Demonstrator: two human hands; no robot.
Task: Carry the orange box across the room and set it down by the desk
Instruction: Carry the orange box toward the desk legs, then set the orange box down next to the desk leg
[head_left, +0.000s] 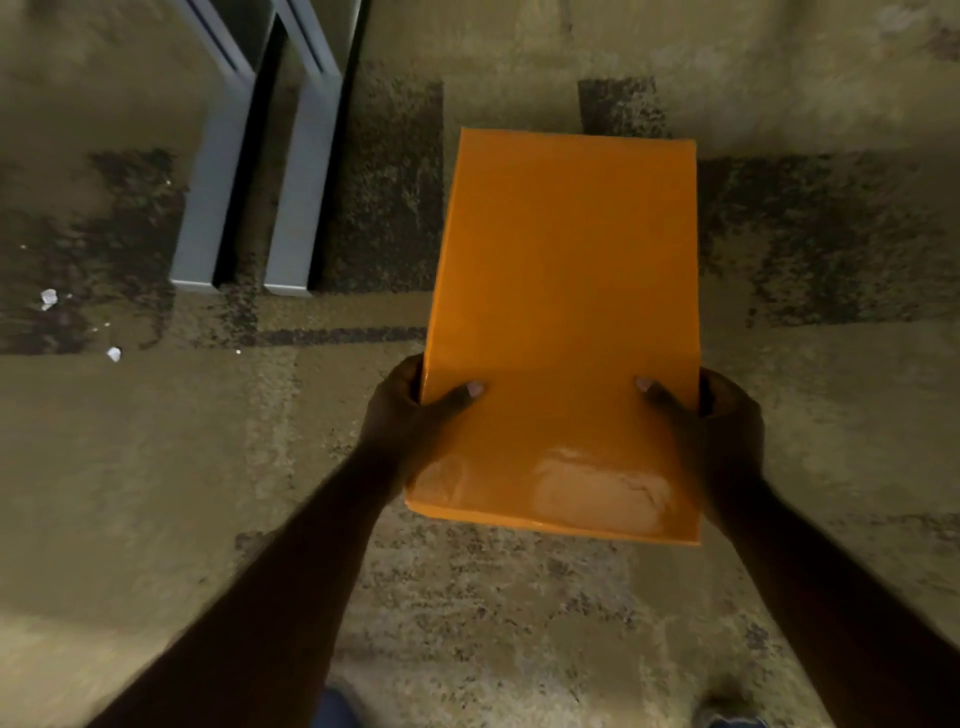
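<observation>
Paper scraps (49, 299): we see a few small white bits on the carpet, far left of the orange box.
Grey legs (208, 171): two pale grey furniture uprights stand on the carpet to the upper left of the box, well apart from it.
Carpet (156, 467): tan with dark mottled patches; it lies below the box on every side.
Left hand (400, 415): we grip the box's left edge near its near end, thumb laid on top, fingers wrapped under and hidden.
Orange box (566, 312): we hold it up off the carpet between both hands, long side pointing away from us, with pale scuffed patches on its top near the close edge.
Right hand (722, 426): we clasp the box's right edge, thumb on top.
</observation>
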